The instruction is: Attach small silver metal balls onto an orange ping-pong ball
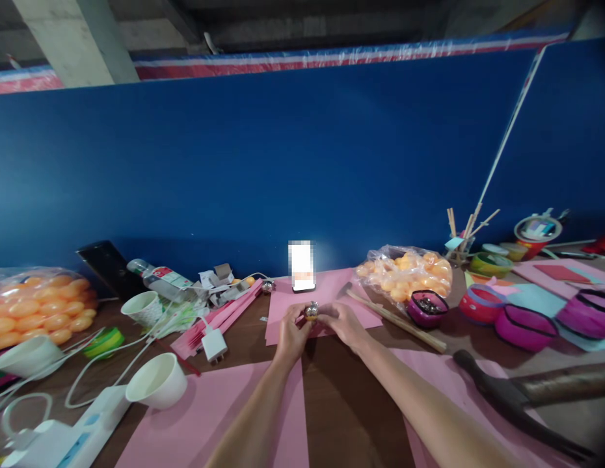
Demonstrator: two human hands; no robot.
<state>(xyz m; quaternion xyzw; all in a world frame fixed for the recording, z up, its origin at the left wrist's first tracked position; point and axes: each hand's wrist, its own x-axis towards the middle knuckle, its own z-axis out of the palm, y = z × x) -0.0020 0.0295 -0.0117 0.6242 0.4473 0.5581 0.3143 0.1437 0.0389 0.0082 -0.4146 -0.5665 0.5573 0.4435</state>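
Between my two hands is a small shiny silver ball-like piece [311,309] with a yellowish lower part; its exact kind is too small to make out. The fingers of my left hand [292,335] curl around its left side. From the right, my right hand [345,325] pinches it with thumb and fingertips. Both hands are just above the near edge of a pink sheet [278,325]. Behind them a phone with a bright screen [303,268] stands upright. Another shiny silver piece [268,286] lies farther left.
A small hammer [395,318] and a big claw hammer [502,393] lie at right. Bags of orange balls [404,273] sit on both sides. A purple container [428,308] holds small dark bits. Paper cups [157,380], cables and a power strip [95,422] crowd the left. A blue partition [283,149] rises behind.
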